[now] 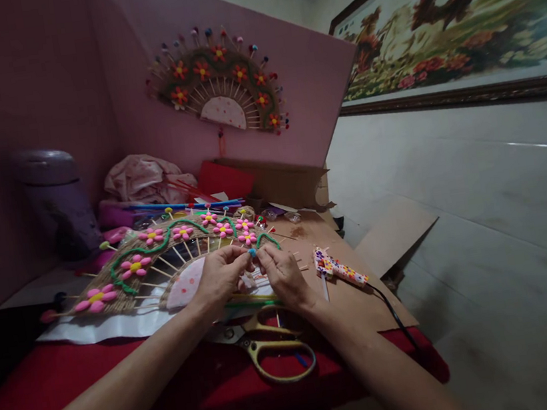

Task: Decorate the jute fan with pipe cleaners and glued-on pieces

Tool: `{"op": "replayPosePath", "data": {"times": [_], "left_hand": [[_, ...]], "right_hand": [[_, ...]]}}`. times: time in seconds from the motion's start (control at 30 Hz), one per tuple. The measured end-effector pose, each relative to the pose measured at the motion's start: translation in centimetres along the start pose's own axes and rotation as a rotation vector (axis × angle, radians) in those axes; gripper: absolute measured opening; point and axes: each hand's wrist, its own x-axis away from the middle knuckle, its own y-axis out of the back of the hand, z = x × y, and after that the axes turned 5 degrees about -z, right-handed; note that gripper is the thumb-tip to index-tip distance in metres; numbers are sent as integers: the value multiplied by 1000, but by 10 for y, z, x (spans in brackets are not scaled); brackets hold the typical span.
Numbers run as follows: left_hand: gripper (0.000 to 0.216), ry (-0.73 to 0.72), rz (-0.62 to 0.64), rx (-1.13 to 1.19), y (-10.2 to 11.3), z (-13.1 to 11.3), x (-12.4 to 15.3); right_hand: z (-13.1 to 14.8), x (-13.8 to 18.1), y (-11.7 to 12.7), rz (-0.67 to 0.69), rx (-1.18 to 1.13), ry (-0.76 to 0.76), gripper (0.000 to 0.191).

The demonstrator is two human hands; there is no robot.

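Note:
A handmade fan (160, 260) of thin sticks, jute, a green pipe-cleaner line and pink flowers lies flat on the table in front of me. My left hand (222, 275) and my right hand (283, 274) meet over its right end, fingers pinched together around a small blue bead (252, 252) at a stick's tip. Both hands are closed in a pinch on that spot. Yellow-handled scissors (272, 350) lie just below my wrists on the red cloth (75, 379).
A patterned glue gun (337, 267) with a black cord lies right of my hands on cardboard (367, 300). A finished fan (222, 84) hangs on the pink board behind. A purple jar (58, 199), cloth and coloured sticks crowd the back. A framed painting (455, 19) hangs on the right wall.

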Motion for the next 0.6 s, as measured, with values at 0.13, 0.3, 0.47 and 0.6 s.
{"op": "replayPosePath", "data": {"times": [0.13,0.3,0.47,0.6], "left_hand": [[22,-81,26,-119,2,2,-2],[27,-139,34,-84,1,1,-2],[23,-238,52,-188,3,8,-6],[17,-409,17,-387,8,14,-11]], "right_hand": [[1,-1,3,17,13,15,27],[2,-1,4,45,-54,33,26],[2,-1,5,27,27,78,23],[2,-1,6,44,64,125,19]]}}
